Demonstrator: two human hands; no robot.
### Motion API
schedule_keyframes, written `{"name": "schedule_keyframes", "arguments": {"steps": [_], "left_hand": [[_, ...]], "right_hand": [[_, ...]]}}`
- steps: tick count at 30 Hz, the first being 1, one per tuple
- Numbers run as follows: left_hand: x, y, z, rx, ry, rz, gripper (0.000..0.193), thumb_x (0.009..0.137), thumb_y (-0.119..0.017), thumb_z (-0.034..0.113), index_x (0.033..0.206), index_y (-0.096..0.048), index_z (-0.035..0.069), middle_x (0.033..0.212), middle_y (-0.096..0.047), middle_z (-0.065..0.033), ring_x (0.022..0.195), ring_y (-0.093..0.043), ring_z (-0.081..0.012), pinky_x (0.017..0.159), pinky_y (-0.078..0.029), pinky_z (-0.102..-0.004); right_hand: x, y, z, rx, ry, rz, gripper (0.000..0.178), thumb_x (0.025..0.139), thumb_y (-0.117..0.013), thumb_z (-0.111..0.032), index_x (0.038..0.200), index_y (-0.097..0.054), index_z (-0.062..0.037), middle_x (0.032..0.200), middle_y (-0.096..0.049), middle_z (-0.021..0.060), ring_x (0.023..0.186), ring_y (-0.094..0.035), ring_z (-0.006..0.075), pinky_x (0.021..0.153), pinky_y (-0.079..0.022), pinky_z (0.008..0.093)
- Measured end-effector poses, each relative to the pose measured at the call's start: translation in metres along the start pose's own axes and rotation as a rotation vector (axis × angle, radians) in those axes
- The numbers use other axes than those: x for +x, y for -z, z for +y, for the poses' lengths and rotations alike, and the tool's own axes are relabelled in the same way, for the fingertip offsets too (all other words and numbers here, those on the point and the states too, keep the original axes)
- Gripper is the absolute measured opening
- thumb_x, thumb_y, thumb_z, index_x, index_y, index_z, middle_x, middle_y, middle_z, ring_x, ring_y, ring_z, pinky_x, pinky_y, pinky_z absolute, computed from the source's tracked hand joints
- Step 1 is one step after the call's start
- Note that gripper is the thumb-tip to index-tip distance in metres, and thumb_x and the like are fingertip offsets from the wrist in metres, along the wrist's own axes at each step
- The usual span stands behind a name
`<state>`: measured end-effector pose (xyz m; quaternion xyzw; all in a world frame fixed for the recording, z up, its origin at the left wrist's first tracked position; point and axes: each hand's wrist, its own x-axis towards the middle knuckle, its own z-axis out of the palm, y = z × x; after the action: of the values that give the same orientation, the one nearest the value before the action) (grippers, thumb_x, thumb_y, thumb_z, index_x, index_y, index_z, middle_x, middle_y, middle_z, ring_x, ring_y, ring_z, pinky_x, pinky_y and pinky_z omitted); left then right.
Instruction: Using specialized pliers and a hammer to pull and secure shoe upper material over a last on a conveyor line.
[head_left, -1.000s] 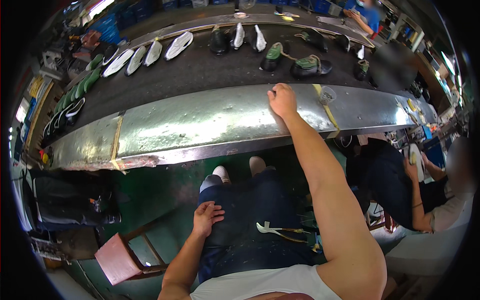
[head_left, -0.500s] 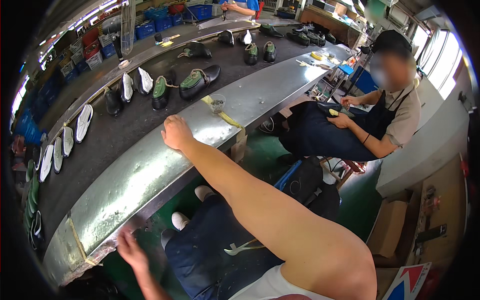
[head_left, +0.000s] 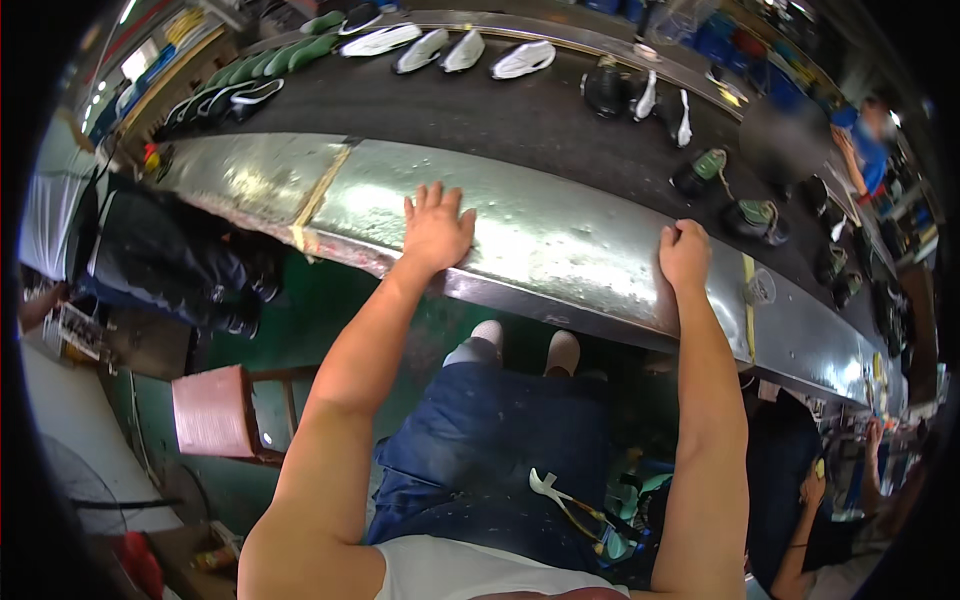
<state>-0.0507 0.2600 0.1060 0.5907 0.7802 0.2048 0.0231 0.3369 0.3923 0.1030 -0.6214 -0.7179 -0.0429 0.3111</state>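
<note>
My left hand (head_left: 437, 232) lies flat on the shiny metal ledge (head_left: 560, 220) along the near side of the bench, open with its fingers spread. Farther right on the same ledge rests my right hand (head_left: 686, 255), its fingers curled closed; whatever may be inside them is hidden. A small clear cup (head_left: 760, 287) stands just right of it, beside a strip of yellow tape (head_left: 749, 300). On my dark blue apron (head_left: 480, 430) lies a pair of pincers (head_left: 545, 486) with a pale metal head, touched by neither hand.
Behind the ledge, the dark belt (head_left: 420, 105) carries white-covered shoes (head_left: 523, 60), green-topped shoes (head_left: 705, 170) and several others. A pink-topped stool (head_left: 215, 410) stands at left, near a person in dark trousers (head_left: 160, 245). Another person sits at lower right; one in blue is across the belt.
My view has swung to the left. My left hand, blurred below the ledge's edge before, now lies on the metal. My right hand still rests on the ledge.
</note>
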Motion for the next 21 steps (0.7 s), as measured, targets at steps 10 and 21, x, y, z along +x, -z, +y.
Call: {"name": "schedule_keyframes", "arguments": {"steps": [10,21], "left_hand": [[-0.005,0.002,-0.002,0.061,0.018,-0.007,0.057,0.099,-0.048,0.04,0.146,-0.046,0.009,0.157,-0.034,-0.0217,0.149,-0.023,-0.0438,0.122,-0.016,-0.0563],[0.032,0.043,-0.006,0.087,-0.089,-0.114,0.042,0.097,-0.056,0.044,0.106,-0.071,0.005,0.113,-0.069,-0.0226,0.108,-0.064,-0.0422,0.09,-0.052,-0.0522]], "right_hand": [[-0.002,-0.008,-0.004,-0.013,0.063,0.014,0.031,0.089,-0.066,-0.025,0.108,-0.066,-0.0011,0.117,-0.066,0.0169,0.117,-0.059,0.0345,0.099,-0.044,0.047],[-0.015,-0.003,0.005,0.036,0.239,-0.051,0.034,0.086,-0.069,-0.02,0.114,-0.06,-0.0025,0.129,-0.06,0.0159,0.125,-0.052,0.0362,0.105,-0.039,0.0487]]}}
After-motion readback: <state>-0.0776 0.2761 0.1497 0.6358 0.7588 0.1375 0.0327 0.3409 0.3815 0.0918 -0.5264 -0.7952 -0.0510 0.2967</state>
